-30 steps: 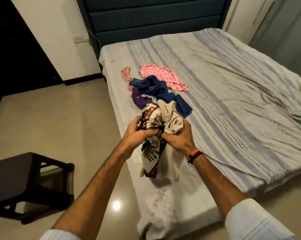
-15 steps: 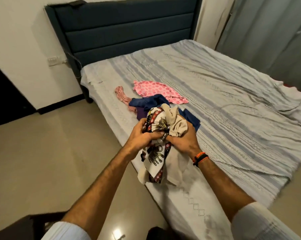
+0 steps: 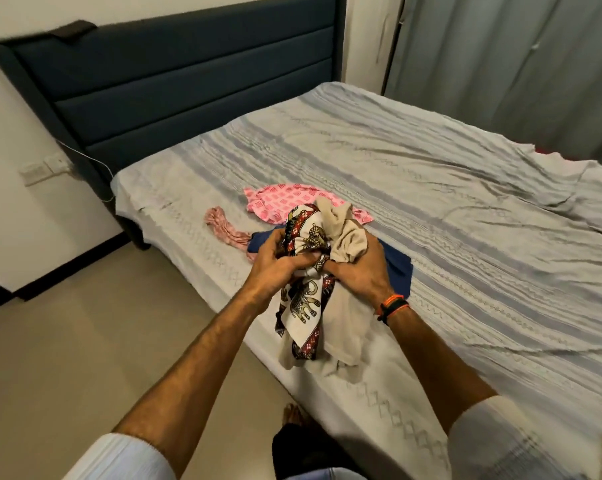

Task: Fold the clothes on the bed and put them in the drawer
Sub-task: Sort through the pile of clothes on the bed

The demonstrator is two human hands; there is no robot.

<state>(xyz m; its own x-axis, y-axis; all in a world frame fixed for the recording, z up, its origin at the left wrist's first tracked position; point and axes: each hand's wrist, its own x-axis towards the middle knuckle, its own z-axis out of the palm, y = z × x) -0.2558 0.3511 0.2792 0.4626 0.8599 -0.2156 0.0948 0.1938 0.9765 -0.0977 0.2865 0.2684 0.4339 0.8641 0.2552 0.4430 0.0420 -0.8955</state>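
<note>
A bunched beige garment with an elephant print (image 3: pixel 306 308) hangs above the near edge of the bed (image 3: pixel 466 237). My left hand (image 3: pixel 275 266) grips its printed part and my right hand (image 3: pixel 360 271) grips the plain beige part, the two hands close together. Behind them on the striped grey sheet lie a pink patterned garment (image 3: pixel 275 200), a thin pink striped piece (image 3: pixel 223 228) and a dark blue garment (image 3: pixel 398 266), mostly hidden by my hands. No drawer is in view.
A dark blue padded headboard (image 3: pixel 175 95) stands against the wall at the back. Grey curtains (image 3: pixel 517 64) hang at the far right. Beige tiled floor (image 3: pixel 85 341) runs along the left of the bed, and my foot (image 3: pixel 292 415) stands beside the bed's edge.
The view has swung right and moved closer to the bed; the dark stool at the left is out of frame. Both hands keep gripping the bunched garment, now slightly higher over the other clothes.
</note>
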